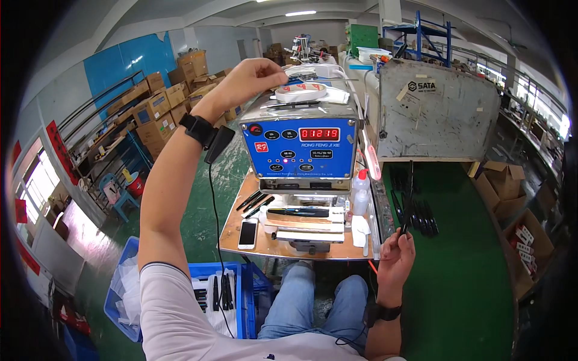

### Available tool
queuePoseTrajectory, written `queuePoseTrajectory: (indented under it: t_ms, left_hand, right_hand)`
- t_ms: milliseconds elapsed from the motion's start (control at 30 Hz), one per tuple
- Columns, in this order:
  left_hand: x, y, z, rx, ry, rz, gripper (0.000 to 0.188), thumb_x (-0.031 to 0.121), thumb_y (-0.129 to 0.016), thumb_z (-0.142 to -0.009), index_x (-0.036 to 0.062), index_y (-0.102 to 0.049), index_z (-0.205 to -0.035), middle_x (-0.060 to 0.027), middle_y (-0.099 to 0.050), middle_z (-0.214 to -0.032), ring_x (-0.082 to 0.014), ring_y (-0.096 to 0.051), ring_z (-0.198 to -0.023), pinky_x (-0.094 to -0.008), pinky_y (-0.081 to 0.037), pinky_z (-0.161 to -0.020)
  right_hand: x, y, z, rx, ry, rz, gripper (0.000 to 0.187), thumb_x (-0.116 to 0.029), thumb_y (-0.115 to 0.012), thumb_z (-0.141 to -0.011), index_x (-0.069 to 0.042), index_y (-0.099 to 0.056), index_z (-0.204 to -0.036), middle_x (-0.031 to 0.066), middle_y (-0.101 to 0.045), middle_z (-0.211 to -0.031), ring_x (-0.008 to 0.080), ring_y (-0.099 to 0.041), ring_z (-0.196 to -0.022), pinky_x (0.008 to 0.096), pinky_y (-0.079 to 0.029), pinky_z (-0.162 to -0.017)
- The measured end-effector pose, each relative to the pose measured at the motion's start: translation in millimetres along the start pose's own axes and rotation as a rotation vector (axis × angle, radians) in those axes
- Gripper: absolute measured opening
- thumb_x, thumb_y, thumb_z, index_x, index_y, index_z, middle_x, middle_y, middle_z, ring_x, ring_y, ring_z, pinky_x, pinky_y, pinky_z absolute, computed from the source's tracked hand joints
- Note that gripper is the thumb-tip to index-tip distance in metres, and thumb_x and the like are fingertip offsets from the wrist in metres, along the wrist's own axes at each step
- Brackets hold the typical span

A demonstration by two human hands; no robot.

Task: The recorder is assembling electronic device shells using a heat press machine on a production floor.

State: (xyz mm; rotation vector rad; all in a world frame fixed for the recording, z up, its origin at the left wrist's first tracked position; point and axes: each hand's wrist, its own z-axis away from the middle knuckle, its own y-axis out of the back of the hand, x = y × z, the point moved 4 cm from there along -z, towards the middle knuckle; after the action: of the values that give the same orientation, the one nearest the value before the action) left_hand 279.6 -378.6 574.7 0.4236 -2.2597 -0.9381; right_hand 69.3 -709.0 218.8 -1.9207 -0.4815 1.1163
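Observation:
My left hand [265, 75] reaches over the top of a blue-fronted machine [301, 171], its fingers curled together beside a white tape roll [282, 96]. What those fingers hold, if anything, is too small to make out. Low at the right, my right hand [397, 256] pinches the lower end of a slender black pen-like piece [409, 201], which points upward. Several similar black pieces [426, 219] lie on the green surface just beyond it. In front of the machine, a black pen-like piece [298, 212] rests across a pale holder [307, 227].
A white phone [247, 233] and several dark pens [257, 203] lie on the wooden bench. A red-capped bottle [361, 195] stands at its right. Blue crates [245, 301] sit by my left leg. A grey metal panel [439, 114] rises beyond the green surface; cardboard boxes [503, 186] stand far right.

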Motion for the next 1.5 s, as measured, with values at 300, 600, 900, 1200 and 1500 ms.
queuePoseTrajectory:
  t_ms: [300,600,900,1200,1500]
  left_hand:
    - [-0.7,10.8,-1.4,0.235,-0.007,0.084,0.030,0.021,-0.077,-0.101,-0.0020,-0.074,-0.119,-0.0027,-0.073,-0.096,-0.0080,-0.064,-0.083,-0.0243,-0.053,-0.076]
    - [1.3,52.8,92.2,0.730,-0.080,0.267,0.027,0.015,-0.069,-0.104,-0.0030,-0.072,-0.124,-0.0052,-0.074,-0.103,-0.0119,-0.068,-0.093,-0.0267,-0.054,-0.087]
    - [-17.7,-77.9,344.8,0.628,0.480,0.716,0.024,0.003,-0.063,-0.101,-0.0059,-0.072,-0.121,-0.0071,-0.072,-0.093,-0.0123,-0.064,-0.079,-0.0272,-0.051,-0.074]
    - [-23.2,-192.8,392.6,0.495,0.653,0.999,0.032,0.014,-0.074,-0.102,0.0003,-0.073,-0.131,-0.0075,-0.076,-0.098,-0.0105,-0.072,-0.086,-0.0244,-0.055,-0.079]
    - [-24.8,-237.2,394.9,0.298,0.686,1.155,0.033,0.009,-0.064,-0.104,-0.0030,-0.070,-0.134,-0.0085,-0.076,-0.106,-0.0117,-0.071,-0.090,-0.0272,-0.058,-0.087]
  right_hand:
    - [0.1,3.2,2.6,-0.003,-0.005,0.012,0.019,-0.020,-0.066,-0.107,-0.002,-0.063,-0.115,0.0034,-0.062,-0.079,0.0110,-0.055,-0.061,0.0236,-0.042,-0.053]
    - [-7.7,0.0,8.2,-0.044,0.010,-0.023,0.023,-0.020,-0.068,-0.105,-0.001,-0.062,-0.118,0.0046,-0.062,-0.084,0.0115,-0.054,-0.065,0.0249,-0.042,-0.056]
    - [5.2,-26.2,23.8,-0.285,-0.096,-0.056,0.036,-0.013,-0.068,-0.103,0.002,-0.057,-0.134,0.0099,-0.063,-0.107,0.0154,-0.058,-0.087,0.0259,-0.048,-0.071]
    - [61.2,-62.9,73.1,-0.586,-0.350,0.413,0.037,-0.004,-0.067,-0.100,0.006,-0.056,-0.133,0.0189,-0.069,-0.110,0.0169,-0.065,-0.076,0.0281,-0.050,-0.066]
    - [98.2,-78.1,77.5,-0.696,-0.447,0.536,0.036,-0.012,-0.067,-0.104,0.005,-0.056,-0.134,0.0275,-0.057,-0.147,0.0229,-0.072,-0.090,0.0316,-0.055,-0.072]
